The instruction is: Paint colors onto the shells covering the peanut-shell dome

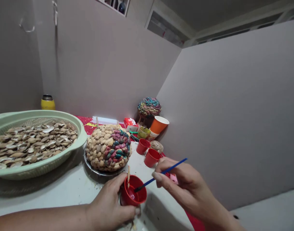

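Note:
Around a small red cup [143, 198] my left hand [110, 202] is closed, thumb at the front and fingers behind. A wooden stick [128, 177] leans inside this cup. My right hand [182, 186] pinches a thin blue paintbrush [169, 169], its dark bristles down in the cup. Behind the cup, a round form covered in peanut shells [100, 146] rests on a metal dish [95, 171]. Its right side is painted pink, purple and teal; the other shells are plain tan. The cup's contents look like a little glossy liquid.
At left stands a green colander [83, 128] full of shells [36, 141]. Two more red cups [143, 146] [152, 158], a twine ball [156, 146], tilted orange paper cups [158, 124], a red-and-white box [130, 124] and a painted form [149, 106] stand behind. A yellow jar [48, 103] is by the wall.

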### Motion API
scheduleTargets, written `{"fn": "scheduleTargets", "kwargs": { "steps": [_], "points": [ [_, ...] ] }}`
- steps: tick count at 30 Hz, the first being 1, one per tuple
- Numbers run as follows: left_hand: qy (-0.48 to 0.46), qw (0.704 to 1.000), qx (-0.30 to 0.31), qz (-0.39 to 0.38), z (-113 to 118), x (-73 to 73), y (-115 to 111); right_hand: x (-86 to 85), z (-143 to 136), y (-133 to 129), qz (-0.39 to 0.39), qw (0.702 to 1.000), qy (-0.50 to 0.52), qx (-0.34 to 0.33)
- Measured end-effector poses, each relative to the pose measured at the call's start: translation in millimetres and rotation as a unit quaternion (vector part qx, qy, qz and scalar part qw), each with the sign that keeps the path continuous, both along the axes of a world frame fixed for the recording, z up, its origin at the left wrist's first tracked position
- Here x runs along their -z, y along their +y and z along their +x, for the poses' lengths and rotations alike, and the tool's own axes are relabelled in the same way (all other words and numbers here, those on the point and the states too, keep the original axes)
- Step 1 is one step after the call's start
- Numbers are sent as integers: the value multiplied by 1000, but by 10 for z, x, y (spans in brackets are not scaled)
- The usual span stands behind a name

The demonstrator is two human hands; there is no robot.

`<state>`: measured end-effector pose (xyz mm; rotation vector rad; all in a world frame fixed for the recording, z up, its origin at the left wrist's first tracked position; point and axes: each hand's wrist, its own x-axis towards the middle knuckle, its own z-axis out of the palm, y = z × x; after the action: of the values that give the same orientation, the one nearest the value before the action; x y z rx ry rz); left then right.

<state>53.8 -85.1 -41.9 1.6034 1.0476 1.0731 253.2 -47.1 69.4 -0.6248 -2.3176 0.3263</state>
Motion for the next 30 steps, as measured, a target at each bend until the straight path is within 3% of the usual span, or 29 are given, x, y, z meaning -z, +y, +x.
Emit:
{"fn": "scheduleTargets", "kwargs": {
  "steps": [11,21,30],
  "points": [
    [7,1000,3,10,-8,-5,-35,175,-33,-49,2,994,-105,-14],
    [-8,1000,-4,13,4,9,-15,209,11,11,-47,996,-76,-18],
    [2,1000,-15,11,9,28,-14,218,108,56,-128,991,-10,37]
  ]
}}
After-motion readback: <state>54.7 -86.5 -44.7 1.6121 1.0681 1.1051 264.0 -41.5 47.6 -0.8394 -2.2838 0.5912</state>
